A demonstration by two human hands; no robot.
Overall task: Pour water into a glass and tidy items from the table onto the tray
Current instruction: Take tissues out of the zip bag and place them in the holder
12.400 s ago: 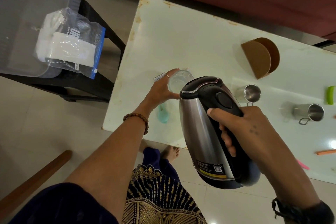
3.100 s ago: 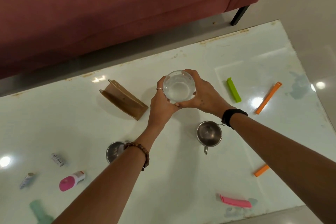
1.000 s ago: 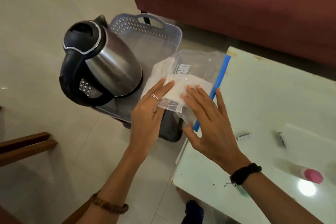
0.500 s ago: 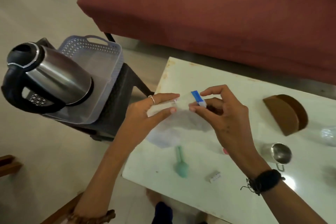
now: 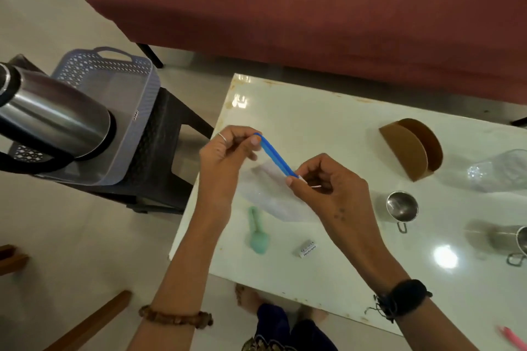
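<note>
- left hand and right hand each pinching one end of the zip bag's blue seal, over the table's left edge
- kettle sitting in the tray

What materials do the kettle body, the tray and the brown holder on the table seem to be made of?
Kettle body: likely brushed stainless steel, judging by its streaked silver reflections.
Tray: pale lavender-grey plastic, probably moulded, with lattice-perforated walls.
Brown holder: matte, flat brown panels, possibly wood or fibreboard; the view cannot settle which.

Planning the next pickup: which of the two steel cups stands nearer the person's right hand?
The small steel cup just beside the right hand; the other steel cup sits at the frame's edge.
</note>
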